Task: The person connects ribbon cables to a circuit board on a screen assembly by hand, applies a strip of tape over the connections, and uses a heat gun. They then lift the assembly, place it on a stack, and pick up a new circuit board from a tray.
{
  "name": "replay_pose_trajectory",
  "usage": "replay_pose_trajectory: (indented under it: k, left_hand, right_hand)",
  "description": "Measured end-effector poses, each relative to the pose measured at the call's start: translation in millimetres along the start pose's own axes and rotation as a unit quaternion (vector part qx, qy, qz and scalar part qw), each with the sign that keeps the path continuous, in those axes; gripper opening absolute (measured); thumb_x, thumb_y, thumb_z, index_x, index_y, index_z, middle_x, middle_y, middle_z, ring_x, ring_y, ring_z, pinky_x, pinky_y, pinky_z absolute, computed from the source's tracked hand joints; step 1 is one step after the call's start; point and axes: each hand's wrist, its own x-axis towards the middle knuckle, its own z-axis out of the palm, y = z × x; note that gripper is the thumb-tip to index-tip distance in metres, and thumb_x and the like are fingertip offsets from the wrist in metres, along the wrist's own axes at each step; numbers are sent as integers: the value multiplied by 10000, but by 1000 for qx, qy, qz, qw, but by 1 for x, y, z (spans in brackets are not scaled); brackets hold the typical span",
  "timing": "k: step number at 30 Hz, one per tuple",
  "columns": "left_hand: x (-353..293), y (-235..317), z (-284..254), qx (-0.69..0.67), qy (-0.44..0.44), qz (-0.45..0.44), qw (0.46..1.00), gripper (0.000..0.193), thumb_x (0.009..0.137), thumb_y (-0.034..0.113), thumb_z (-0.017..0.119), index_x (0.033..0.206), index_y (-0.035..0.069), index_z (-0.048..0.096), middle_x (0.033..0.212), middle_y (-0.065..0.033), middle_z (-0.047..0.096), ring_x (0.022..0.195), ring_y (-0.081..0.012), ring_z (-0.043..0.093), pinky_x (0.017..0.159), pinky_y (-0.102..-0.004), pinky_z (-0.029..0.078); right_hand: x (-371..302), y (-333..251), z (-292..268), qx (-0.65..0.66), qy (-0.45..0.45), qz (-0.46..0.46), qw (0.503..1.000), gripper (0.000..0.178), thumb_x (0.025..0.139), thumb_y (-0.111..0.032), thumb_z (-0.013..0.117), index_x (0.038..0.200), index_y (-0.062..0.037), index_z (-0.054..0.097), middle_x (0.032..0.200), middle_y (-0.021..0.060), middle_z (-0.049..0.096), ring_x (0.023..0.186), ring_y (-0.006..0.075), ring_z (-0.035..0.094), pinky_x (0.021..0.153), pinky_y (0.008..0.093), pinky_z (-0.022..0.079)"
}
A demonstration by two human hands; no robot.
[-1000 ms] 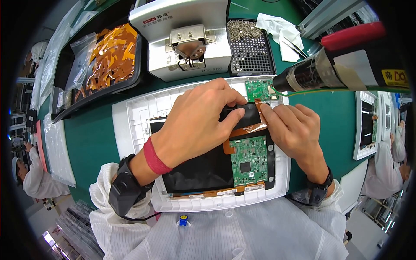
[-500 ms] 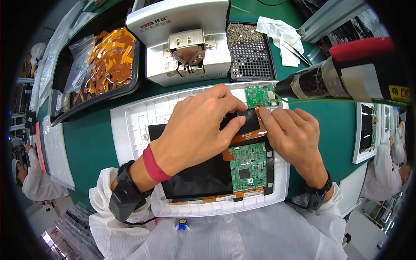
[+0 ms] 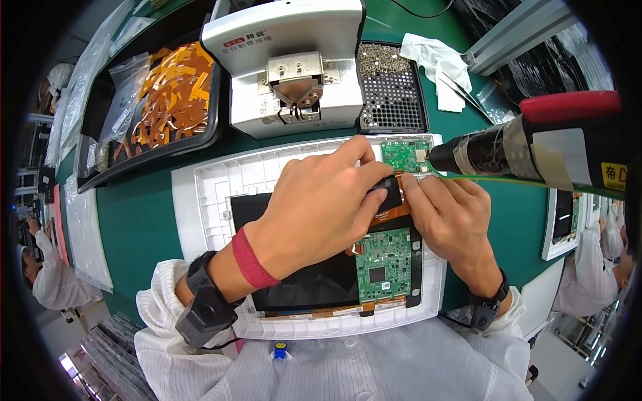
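Note:
A white plastic housing lies in front of me with a black display panel in it. A larger green circuit board sits on the panel's right part, a smaller green board at the housing's top right. An orange flex cable runs below the small board. My right hand pinches its upper end beside that board. My left hand is closed over the panel, thumb and forefinger together at a dark piece beside the cable; what they grip is partly hidden.
An electric screwdriver hangs at the right, its tip near the small board. Behind stand a white screw feeder, a black tray of orange flex pieces and a screw tray. Tweezers rest on a white cloth.
The whole view has shifted slightly, so the bench sits lower in the picture. Both hands stay at the flex cable; the left fingers have moved only a little.

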Motion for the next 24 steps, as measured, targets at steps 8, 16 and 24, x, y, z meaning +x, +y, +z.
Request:
replay_pose_trajectory:
  k: [8, 16, 24]
  left_hand:
    - [4, -1, 9, 73, -10, 46, 996, 302, 874, 134, 696, 1173, 121, 742, 970, -40, 607, 734, -240, 671, 600, -377, 521]
    - [2, -4, 10, 155, -1, 89, 984, 350, 841, 138, 699, 1186, 165, 745, 959, -24, 582, 723, -203, 658, 544, -357, 495]
    - [0, 2, 8, 234, -12, 108, 966, 388, 841, 159, 703, 1229, 161, 725, 944, -26, 577, 730, -193, 650, 525, -347, 479]
  right_hand:
    - [-2, 0, 1, 3, 1, -2, 1000, 143, 749, -74, 715, 884, -28, 697, 778, 7, 589, 664, 137, 644, 562, 283, 466]
    - [-4, 0, -7, 57, -43, 40, 997, 167, 778, -73, 705, 937, -24, 698, 782, 29, 604, 670, 177, 663, 569, 310, 489]
    - [-7, 3, -15, 171, -35, 205, 963, 141, 829, -69, 741, 967, -46, 730, 791, 76, 666, 642, 263, 673, 561, 363, 519]
